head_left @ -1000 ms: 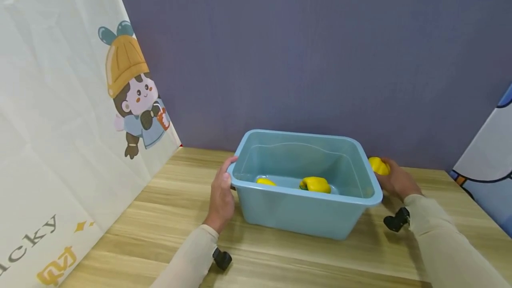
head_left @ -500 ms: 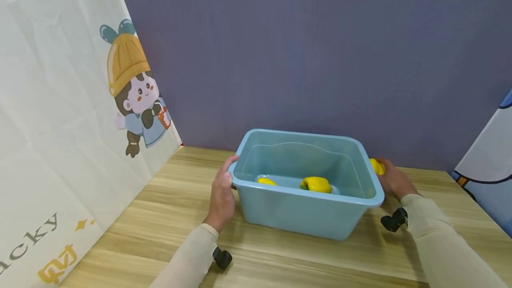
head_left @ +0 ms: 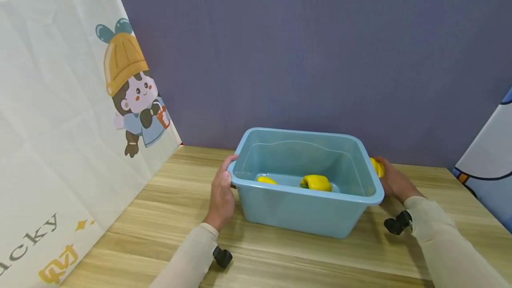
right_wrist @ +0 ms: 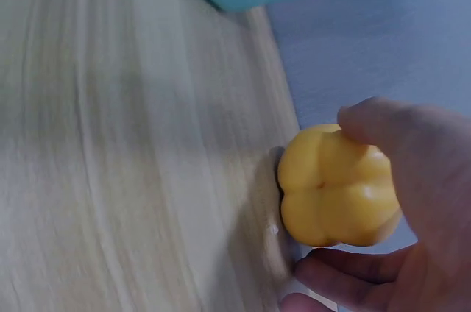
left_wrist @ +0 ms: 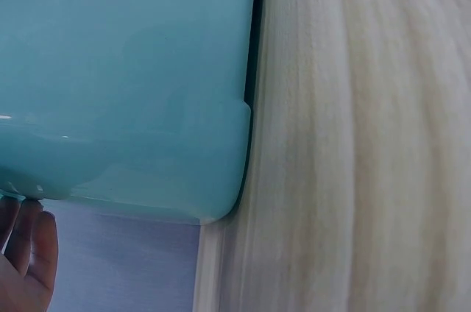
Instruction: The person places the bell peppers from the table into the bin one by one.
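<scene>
A light blue plastic tub [head_left: 296, 210] stands on the wooden table. Inside it lie a yellow bell pepper [head_left: 318, 183] and, partly hidden by the front rim, another yellow piece [head_left: 266, 179]. My left hand [head_left: 222, 194] grips the tub's left rim, thumb on top; its fingertips touch the tub in the left wrist view. To the right of the tub, my right hand [head_left: 396, 181] holds a yellow bell pepper [right_wrist: 335, 187] between thumb and fingers, low at the table. In the head view the tub's rim hides part of that pepper.
Behind the tub rises a dark grey-blue wall [head_left: 296, 57] at the table's back edge. A white printed sheet [head_left: 60, 101] borders the left side, and another printed panel [head_left: 486, 163] the right. Wood-grain tabletop [head_left: 304, 261] shows in front of the tub.
My right hand has shifted slightly left with the bell pepper, so the tub's rim hides more of it. The left hand and tub stay put.
</scene>
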Available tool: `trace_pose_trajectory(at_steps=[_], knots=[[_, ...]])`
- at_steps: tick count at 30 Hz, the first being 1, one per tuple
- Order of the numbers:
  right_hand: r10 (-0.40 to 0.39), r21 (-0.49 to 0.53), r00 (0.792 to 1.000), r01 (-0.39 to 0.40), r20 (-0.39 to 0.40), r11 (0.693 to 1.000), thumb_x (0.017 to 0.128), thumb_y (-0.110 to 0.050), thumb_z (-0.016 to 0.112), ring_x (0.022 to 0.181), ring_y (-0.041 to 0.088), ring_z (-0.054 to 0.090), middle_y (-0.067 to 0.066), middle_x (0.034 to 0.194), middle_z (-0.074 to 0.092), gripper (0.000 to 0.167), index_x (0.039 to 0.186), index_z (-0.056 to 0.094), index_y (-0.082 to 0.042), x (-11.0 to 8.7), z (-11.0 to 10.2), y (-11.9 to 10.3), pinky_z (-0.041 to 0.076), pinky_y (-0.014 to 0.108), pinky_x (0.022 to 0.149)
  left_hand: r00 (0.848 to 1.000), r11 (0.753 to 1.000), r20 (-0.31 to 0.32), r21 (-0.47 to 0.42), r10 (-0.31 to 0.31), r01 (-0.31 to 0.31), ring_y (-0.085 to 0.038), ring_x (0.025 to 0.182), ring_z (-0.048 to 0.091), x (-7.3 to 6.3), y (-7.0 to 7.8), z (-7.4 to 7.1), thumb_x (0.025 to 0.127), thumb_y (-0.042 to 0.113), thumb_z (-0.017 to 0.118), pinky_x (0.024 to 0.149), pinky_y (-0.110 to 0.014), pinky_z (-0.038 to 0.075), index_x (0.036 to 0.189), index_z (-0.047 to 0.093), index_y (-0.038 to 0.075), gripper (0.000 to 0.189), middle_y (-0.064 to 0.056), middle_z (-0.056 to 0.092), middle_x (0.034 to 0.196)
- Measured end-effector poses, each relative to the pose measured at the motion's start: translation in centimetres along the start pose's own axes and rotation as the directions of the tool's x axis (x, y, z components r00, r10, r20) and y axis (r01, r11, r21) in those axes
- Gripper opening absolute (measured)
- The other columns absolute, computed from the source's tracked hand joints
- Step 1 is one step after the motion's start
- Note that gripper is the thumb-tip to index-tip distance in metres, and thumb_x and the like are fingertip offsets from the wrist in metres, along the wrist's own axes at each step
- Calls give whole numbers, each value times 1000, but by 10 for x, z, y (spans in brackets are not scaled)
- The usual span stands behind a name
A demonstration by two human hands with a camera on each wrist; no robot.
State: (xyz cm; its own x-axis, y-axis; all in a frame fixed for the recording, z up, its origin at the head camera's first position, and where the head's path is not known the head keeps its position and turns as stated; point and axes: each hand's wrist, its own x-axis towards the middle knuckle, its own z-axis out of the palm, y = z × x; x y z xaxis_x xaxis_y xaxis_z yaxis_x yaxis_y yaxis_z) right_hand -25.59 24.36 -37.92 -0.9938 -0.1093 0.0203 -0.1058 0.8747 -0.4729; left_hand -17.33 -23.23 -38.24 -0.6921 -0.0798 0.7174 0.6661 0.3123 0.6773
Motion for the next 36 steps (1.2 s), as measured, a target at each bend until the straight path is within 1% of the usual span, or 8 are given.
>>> trace_pose_trajectory(at_steps=[8, 11, 15, 18, 22, 26, 31, 36], knots=[[1, 44, 1000, -1, -12, 999, 100, -33, 53, 107, 54, 51, 42, 135, 40, 75, 154, 17, 3, -6, 2, 2, 42, 69, 86, 1000, 1000, -2, -9, 2, -2, -27, 102, 57, 0, -1, 0, 104, 26, 25, 77, -41, 48, 145, 51, 13, 51, -13, 58, 132], [8, 58, 1000, -7, -27, 998, 99, -32, 53, 108, 54, 49, 42, 138, 38, 75, 155, 17, 3, -9, 4, 1, 42, 69, 87, 1000, 1000, -3, -9, -2, 2, -28, 98, 57, 1, -1, 0, 104, 26, 25, 72, -45, 48, 145, 52, 14, 51, -13, 58, 130], [6, 69, 999, -2, -50, 998, 99, -28, 53, 103, 50, 52, 41, 136, 40, 73, 155, 18, 3, -12, 5, 0, 46, 61, 81, 1000, 1000, 0, -13, -15, 15, -29, 94, 57, 1, -1, 0, 104, 28, 25, 67, -48, 48, 145, 51, 16, 51, -13, 58, 128], [18, 87, 999, -14, -46, 996, 99, -29, 54, 102, 49, 51, 41, 137, 38, 75, 156, 17, 3, -14, 6, -1, 46, 59, 79, 1000, 1000, 0, -14, -15, 15, -29, 98, 57, 1, 0, 0, 104, 29, 25, 72, -45, 48, 145, 51, 15, 51, -13, 58, 131], [31, 110, 999, -26, -44, 994, 99, -29, 54, 109, 53, 46, 43, 141, 33, 76, 156, 15, 3, -17, 6, -2, 41, 67, 87, 1000, 1000, -1, -8, -9, 9, -28, 106, 56, 2, 1, 0, 104, 28, 24, 79, -40, 47, 145, 51, 15, 51, -12, 57, 134], [29, 133, 998, -21, -54, 991, 99, -32, 55, 111, 53, 45, 42, 143, 32, 77, 156, 17, 3, -20, 7, -2, 40, 68, 89, 1000, 1000, -4, -3, -2, 2, -28, 110, 55, 2, 1, -1, 103, 28, 24, 85, -44, 46, 145, 52, 14, 51, -11, 56, 136], [38, 170, 998, -28, -56, 985, 98, -34, 59, 110, 50, 46, 39, 143, 34, 79, 156, 20, 2, -24, 9, -1, 43, 60, 84, 1000, 1000, -4, -2, 7, -7, -27, 111, 56, 2, -1, -1, 103, 28, 24, 89, -47, 46, 144, 52, 14, 52, -12, 57, 136], [25, 159, 996, -11, -87, 987, 96, -28, 62, 105, 47, 49, 37, 139, 39, 77, 155, 24, 2, -29, 11, -2, 42, 52, 79, 1000, 1000, -4, -2, 14, -14, -27, 111, 56, 1, -2, -2, 104, 28, 24, 89, -46, 46, 144, 51, 14, 52, -12, 57, 136]])
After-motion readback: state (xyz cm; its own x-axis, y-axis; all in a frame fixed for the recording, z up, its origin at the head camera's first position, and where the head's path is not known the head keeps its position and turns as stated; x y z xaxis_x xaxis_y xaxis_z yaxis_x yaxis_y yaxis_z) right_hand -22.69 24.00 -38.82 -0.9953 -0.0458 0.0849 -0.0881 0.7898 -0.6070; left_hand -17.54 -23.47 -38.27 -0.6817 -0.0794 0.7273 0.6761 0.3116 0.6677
